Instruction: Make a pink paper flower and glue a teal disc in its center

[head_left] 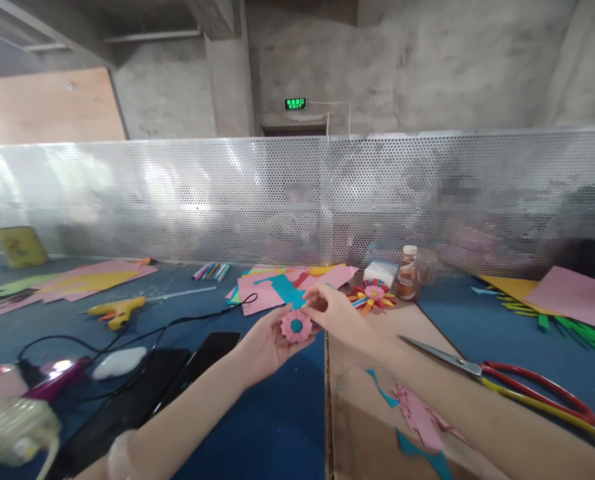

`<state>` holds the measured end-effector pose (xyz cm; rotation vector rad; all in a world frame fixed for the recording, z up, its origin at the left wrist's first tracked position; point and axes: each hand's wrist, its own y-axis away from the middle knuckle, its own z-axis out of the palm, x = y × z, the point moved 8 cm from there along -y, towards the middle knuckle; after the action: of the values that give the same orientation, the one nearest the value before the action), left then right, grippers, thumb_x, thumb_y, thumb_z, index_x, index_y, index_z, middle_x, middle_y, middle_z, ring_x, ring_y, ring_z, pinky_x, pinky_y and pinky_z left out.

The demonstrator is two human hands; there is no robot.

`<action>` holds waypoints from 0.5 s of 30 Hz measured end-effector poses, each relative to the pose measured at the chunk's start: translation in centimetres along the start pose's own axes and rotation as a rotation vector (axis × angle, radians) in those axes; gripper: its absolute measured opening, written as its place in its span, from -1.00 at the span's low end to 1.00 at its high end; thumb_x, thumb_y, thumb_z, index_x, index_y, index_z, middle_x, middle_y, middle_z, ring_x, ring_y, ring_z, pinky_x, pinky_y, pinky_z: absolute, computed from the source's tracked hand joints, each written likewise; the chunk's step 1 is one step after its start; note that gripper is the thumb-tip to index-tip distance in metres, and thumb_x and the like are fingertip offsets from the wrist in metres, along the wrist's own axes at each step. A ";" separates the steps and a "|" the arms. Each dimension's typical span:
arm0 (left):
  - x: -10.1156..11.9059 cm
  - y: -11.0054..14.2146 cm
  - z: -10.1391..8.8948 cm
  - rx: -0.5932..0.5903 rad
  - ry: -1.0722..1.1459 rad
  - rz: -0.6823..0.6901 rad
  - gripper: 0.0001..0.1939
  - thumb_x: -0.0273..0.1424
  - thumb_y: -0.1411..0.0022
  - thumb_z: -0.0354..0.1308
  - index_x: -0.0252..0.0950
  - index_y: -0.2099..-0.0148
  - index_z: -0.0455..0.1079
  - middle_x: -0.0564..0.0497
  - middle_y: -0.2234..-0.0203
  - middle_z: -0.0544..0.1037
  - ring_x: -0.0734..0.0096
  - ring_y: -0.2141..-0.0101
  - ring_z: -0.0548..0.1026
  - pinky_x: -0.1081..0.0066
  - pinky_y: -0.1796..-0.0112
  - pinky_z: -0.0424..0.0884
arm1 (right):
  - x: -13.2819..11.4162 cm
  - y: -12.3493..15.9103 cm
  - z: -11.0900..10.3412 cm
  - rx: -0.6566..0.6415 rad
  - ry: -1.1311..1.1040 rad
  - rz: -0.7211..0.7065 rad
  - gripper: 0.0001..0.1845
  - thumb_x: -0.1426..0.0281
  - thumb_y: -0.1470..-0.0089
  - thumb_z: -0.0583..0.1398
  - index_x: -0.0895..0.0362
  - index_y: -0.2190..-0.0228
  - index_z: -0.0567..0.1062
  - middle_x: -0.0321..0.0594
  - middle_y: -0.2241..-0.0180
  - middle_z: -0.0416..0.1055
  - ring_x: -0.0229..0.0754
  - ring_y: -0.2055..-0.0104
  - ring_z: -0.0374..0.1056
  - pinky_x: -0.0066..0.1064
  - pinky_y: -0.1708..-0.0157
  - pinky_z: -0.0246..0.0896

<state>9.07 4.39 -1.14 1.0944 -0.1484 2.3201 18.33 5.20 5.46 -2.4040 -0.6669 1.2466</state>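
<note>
Notably, EXIT sign (295, 104) beyond held flower (296, 326).

Soft light; glare on perforated screen (127, 193); left edge blurred.

Underside of pink paper flower (296, 325) is hidden in L. hand (270, 343); R. hand (330, 308) covers pt. of teal paper (288, 291). People (291, 230) behind perf. metal screen (127, 193) show only as blurs. Label on brown bottle (408, 277) too sm. to read. Scissors' yellow handle (542, 403) & pink sheet (582, 297) run off R. edge. Pale bundle (15, 430), lower L., blurred & cropped by L. edge; wristband (121, 457) cut by bottom.
</note>
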 end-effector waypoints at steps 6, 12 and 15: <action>-0.1 0.1 0.3 -0.084 -0.028 0.012 -0.85 -0.63 -0.09 -0.02 -0.48 0.31 0.36 -0.13 0.47 0.52 0.30 0.30 0.52 0.31 0.07 0.33 | -0.8 0.3 -0.5 0.000 0.043 -0.013 -0.83 0.46 0.03 0.14 0.17 0.30 0.34 -0.30 0.41 0.35 -0.35 0.46 0.26 -0.52 0.44 0.18; -0.8 0.7 1.4 -0.152 -0.104 -0.039 -0.76 -0.65 -0.08 0.01 -0.52 0.17 0.36 -0.21 0.32 0.52 0.16 0.16 0.46 0.26 0.07 0.31 | -1.5 2.9 -3.2 0.027 0.136 0.011 -0.85 0.42 -0.05 0.05 0.16 0.30 0.36 -0.27 0.37 0.36 -0.31 0.37 0.28 -0.50 0.40 0.17; -1.4 0.4 0.8 -0.098 -0.148 -0.082 -0.71 -0.63 -0.06 0.07 -0.53 0.11 0.34 -0.27 0.25 0.50 0.14 0.17 0.47 0.28 0.12 0.35 | -0.4 5.4 -5.9 -0.036 0.266 0.044 -0.90 0.47 0.01 0.09 0.14 0.42 0.42 -0.26 0.46 0.36 -0.26 0.42 0.25 -0.46 0.39 0.11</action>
<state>10.11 3.13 -1.60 1.1997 -0.2655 2.1362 24.41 -0.04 6.22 -2.5638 -0.5628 0.9136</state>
